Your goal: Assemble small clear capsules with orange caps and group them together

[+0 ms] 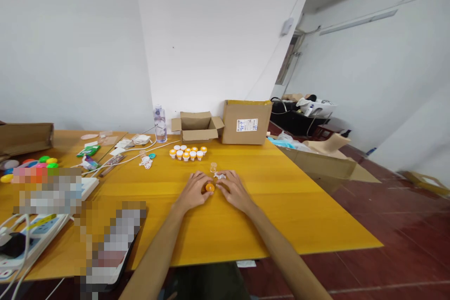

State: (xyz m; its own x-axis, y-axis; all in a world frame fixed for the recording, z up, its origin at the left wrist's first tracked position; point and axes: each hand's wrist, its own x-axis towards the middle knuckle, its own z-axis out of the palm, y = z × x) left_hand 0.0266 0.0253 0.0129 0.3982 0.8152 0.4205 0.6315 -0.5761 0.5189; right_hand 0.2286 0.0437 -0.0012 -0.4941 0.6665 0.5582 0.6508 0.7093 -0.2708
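At the middle of the table, my left hand [194, 191] curls its thumb and fingers around a small round orange piece [210, 187] with a pale centre. My right hand [235, 191] is just right of it, thumb and fingers apart. Its fingertips reach small white pieces [220, 176] on the table; whether they touch them I cannot tell. Right behind these stands a small clear cup [213, 167]. Farther back is a cluster of several small white-and-orange capped items [186, 154].
An open carton [199, 135], a closed cardboard box [246, 123] and a water bottle [160, 124] stand along the wall. Loose white parts [146, 162] lie left of the cluster. A power strip [45, 232], cables and a phone-like device [117, 243] occupy the left side.
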